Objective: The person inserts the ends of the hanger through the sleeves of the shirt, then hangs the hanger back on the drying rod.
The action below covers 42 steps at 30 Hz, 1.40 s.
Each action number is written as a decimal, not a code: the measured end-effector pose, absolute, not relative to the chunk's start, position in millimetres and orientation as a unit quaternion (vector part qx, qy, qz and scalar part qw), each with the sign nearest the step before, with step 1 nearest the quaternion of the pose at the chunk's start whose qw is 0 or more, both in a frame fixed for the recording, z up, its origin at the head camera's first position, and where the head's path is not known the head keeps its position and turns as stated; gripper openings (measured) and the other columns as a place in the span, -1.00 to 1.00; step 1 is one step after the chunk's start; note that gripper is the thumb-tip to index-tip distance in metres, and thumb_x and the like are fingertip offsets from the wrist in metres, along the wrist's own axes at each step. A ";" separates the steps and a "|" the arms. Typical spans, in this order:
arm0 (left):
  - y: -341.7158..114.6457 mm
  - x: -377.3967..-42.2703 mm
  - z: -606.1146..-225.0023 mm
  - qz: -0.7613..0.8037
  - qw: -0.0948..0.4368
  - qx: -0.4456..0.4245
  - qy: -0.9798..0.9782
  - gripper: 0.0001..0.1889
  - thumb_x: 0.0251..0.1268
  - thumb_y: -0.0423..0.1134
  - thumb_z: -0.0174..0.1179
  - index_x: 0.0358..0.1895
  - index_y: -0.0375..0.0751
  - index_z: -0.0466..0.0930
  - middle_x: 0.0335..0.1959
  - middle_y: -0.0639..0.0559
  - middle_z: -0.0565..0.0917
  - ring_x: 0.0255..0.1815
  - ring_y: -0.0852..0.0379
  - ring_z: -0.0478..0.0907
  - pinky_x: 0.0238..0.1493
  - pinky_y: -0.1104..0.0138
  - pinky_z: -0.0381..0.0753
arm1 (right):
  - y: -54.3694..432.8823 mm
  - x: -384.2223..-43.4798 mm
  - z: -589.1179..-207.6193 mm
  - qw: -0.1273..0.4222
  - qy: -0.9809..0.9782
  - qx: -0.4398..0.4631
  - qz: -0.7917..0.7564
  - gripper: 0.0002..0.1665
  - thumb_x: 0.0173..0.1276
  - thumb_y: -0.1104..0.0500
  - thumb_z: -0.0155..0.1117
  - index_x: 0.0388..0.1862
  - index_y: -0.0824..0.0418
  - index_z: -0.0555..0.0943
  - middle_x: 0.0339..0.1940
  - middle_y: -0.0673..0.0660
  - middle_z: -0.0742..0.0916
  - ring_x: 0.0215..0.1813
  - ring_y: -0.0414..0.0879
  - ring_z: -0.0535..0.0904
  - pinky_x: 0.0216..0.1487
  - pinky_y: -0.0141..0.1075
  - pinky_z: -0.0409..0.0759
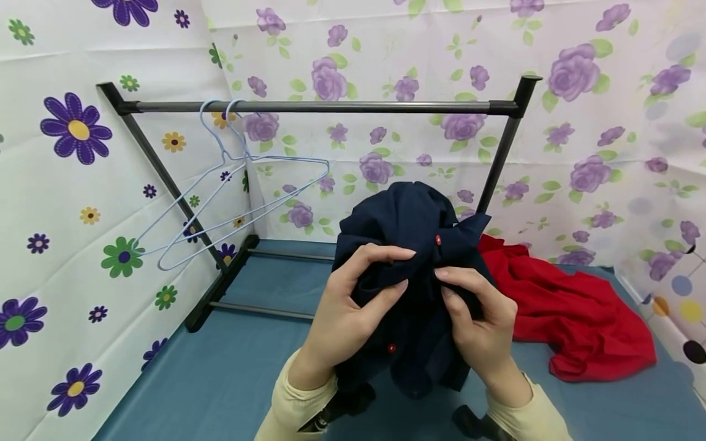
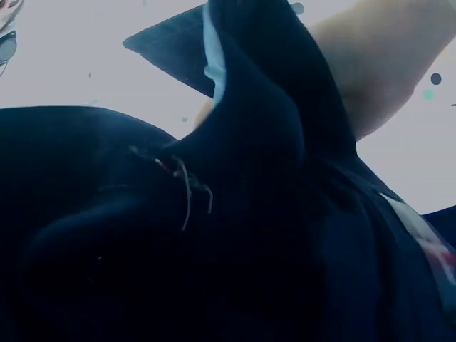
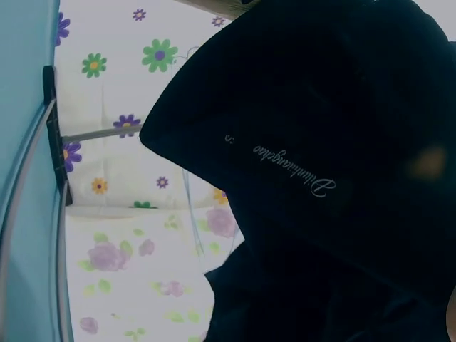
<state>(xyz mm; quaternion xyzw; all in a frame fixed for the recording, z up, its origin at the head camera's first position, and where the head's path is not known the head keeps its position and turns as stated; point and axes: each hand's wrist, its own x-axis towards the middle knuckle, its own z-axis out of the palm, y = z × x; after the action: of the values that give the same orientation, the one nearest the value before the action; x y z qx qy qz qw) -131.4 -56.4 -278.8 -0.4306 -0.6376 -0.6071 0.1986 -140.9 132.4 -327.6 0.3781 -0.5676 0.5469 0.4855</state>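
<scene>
A navy shirt (image 1: 401,214) is bunched up in front of me, held between both hands. My left hand (image 1: 350,309) pinches a fold of its front between thumb and forefinger. Close by on the other side, my right hand (image 1: 486,321) grips the fabric with thumb and fingertips, just below a red button (image 1: 438,240). Lower on the front is another red button (image 1: 391,348). Dark cloth with loose threads (image 2: 187,185) fills much of the left wrist view. White script lettering (image 3: 292,171) shows inside the collar in the right wrist view.
A black garment rack (image 1: 358,107) stands behind the shirt. Two pale blue wire hangers (image 1: 276,158) hang from its bar toward the left. A crumpled red garment (image 1: 584,318) lies on the blue surface (image 1: 220,380) to the right. Flowered sheets line the back and sides.
</scene>
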 end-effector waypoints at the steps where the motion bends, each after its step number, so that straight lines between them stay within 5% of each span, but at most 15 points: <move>1: -56.5 -132.2 -280.6 -0.604 0.197 -0.431 -0.641 -0.64 0.35 -0.53 0.23 0.17 -0.26 0.57 0.09 -0.09 0.61 0.09 -0.01 0.53 0.15 0.16 0.55 | 132.9 -142.1 -329.3 0.485 -0.571 0.378 0.544 -0.79 0.43 0.34 0.28 -0.18 0.55 0.68 -0.15 0.25 0.78 -0.04 -0.07 0.71 0.10 -0.31 0.59; 13: -46.4 -153.0 -318.3 -0.546 0.164 -0.401 -0.717 -0.67 0.36 -0.44 0.27 0.14 -0.09 0.62 0.07 0.09 0.64 0.10 0.14 0.50 0.16 0.21 0.52 | 159.8 -159.8 -364.3 0.475 -0.654 0.354 0.471 -0.71 0.49 0.20 0.27 -0.18 0.47 0.70 -0.25 0.28 0.77 -0.11 -0.24 0.68 0.06 -0.46 0.56; 18: -45.7 -167.1 -340.2 -0.541 0.120 -0.373 -0.744 -0.69 0.40 -0.42 0.24 0.14 -0.07 0.61 0.08 0.13 0.61 0.15 0.17 0.50 0.19 0.21 0.51 | 174.8 -169.7 -395.1 0.452 -0.710 0.304 0.446 -0.82 0.34 0.38 0.30 -0.11 0.33 0.74 -0.22 0.23 0.78 -0.19 -0.27 0.66 -0.02 -0.55 0.54; 22: -46.8 -179.3 -360.4 -0.516 0.089 -0.361 -0.772 -0.71 0.45 -0.37 0.22 0.16 -0.05 0.60 0.12 0.15 0.60 0.20 0.19 0.49 0.19 0.20 0.51 | 182.5 -173.1 -414.8 0.423 -0.748 0.267 0.436 -0.62 0.19 0.51 0.33 -0.05 0.22 0.75 -0.15 0.15 0.79 -0.32 -0.27 0.60 -0.19 -0.55 0.51; 28: -46.1 -193.4 -390.7 -0.463 0.046 -0.349 -0.814 -0.74 0.49 -0.30 0.19 0.16 -0.03 0.59 0.12 0.15 0.60 0.16 0.17 0.52 0.13 0.20 0.52 | 193.4 -176.6 -441.9 0.358 -0.801 0.212 0.431 -0.61 0.33 0.44 0.33 0.03 0.07 0.72 -0.09 0.07 0.78 -0.55 -0.33 0.34 -0.49 -0.50 0.36; 35: -33.9 -206.8 -425.0 -0.397 -0.010 -0.365 -0.842 -0.74 0.51 -0.26 0.18 0.17 0.01 0.59 0.11 0.12 0.61 0.11 0.16 0.53 0.08 0.27 0.50 | 197.6 -182.6 -468.3 0.299 -0.844 0.182 0.408 -0.66 0.39 0.36 0.33 0.03 -0.01 0.71 -0.03 -0.01 0.77 -0.25 -0.24 0.63 -0.20 -0.50 0.52; 42: -36.1 -217.9 -454.5 -0.345 -0.040 -0.376 -0.859 -0.78 0.49 -0.24 0.21 0.11 0.04 0.63 0.07 0.12 0.60 0.12 0.19 0.54 0.18 0.29 0.50 | 200.3 -181.5 -476.2 0.188 -0.886 0.165 0.391 -0.68 0.45 0.24 0.31 0.08 -0.13 0.66 0.08 -0.06 0.73 0.06 -0.13 0.66 0.01 -0.07 0.63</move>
<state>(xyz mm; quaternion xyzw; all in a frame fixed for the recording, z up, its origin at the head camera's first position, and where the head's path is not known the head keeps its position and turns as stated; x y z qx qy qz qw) -217.9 -36.1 -454.5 -0.3756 -0.8593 -0.3450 -0.0397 -181.5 200.3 -476.2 0.1645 -0.8858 0.3911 0.1880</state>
